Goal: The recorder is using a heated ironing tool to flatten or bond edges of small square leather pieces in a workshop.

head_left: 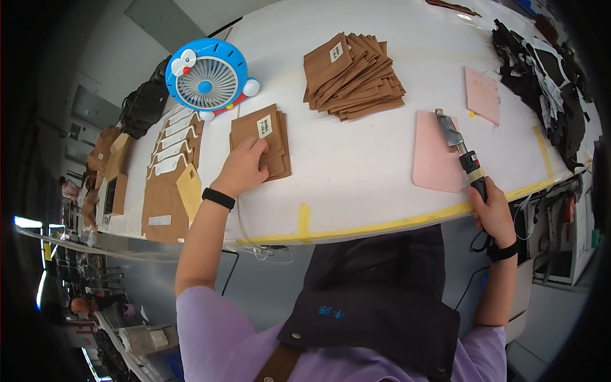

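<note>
My left hand rests on a small stack of brown fabric pieces, a pale label on the top one. Its fingers are curved and thumb apart from them, touching the top piece without visibly gripping it. My right hand is closed around the black handle of a small electric iron. The iron's metal head lies over a pink pad near the table's front edge. Farther back, in the middle, stands a bigger, uneven pile of brown fabric pieces.
A blue toy-shaped fan stands behind my left hand. Left of it are brown pieces with white strips and a yellow card. Another pink pad and dark fabric lie at the right. Yellow tape runs along the table edge.
</note>
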Available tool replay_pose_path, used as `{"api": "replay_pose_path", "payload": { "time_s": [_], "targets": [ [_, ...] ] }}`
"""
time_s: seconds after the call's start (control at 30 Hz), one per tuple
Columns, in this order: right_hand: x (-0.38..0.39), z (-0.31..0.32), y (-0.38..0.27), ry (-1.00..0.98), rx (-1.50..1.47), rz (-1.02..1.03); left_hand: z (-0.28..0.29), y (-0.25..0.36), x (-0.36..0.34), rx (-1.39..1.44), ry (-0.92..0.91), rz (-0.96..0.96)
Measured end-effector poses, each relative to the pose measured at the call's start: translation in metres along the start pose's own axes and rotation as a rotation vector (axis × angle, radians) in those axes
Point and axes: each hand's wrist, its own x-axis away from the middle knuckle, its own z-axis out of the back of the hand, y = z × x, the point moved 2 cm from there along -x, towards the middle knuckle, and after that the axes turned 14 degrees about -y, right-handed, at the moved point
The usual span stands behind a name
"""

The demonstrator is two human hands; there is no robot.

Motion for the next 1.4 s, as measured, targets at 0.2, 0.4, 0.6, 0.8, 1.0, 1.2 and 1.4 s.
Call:
{"api": "replay_pose_path", "payload": {
  "time_s": [0.2,0.4,0.6,0.8,1.0,1.2,1.4],
  "targets": [
    [0.001,0.0,0.002,0.018,0.024,0.028,-0.011,-0.007,-0.005,-0.095,-0.004,0.08],
    [0.001,-0.001,0.003,0.011,0.026,0.007,-0.011,-0.012,-0.002,-0.086,-0.031,0.087],
    [0.003,0.0,0.002,0.02,0.016,0.021,0.028,-0.023,-0.002,0.129,0.109,0.098],
    [-0.001,0.001,0.004,0.032,0.012,0.023,0.035,-0.008,0.009,0.12,-0.146,0.053],
    [0.0,0.003,0.004,0.042,0.085,0.037,0.035,0.004,-0.01,0.242,-0.541,0.119],
    [0.004,0.002,0.001,0.024,0.052,-0.02,0.045,0.034,-0.126,0.255,-0.001,-0.109],
    [0.003,-0.001,-0.002,0.008,0.016,-0.021,0.015,0.05,-0.205,0.247,0.241,-0.07]
  ]
}}
